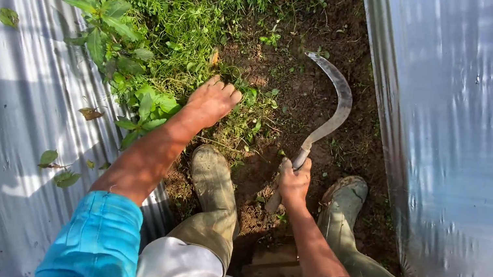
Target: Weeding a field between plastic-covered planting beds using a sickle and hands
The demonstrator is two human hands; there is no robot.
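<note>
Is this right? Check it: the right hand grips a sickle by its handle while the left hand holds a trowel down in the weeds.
Not quite. The head view shows the left hand holds no trowel: it is bare, pressed into the green weeds. The rest stands: the right hand grips the sickle by its handle.

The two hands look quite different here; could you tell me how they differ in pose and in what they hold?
The left hand reaches far forward, fingers buried in the weeds; the right hand stays close by the boots. The left carries no tool; the right is closed on the handle of a sickle. Both are bare, with blue sleeves.
</note>
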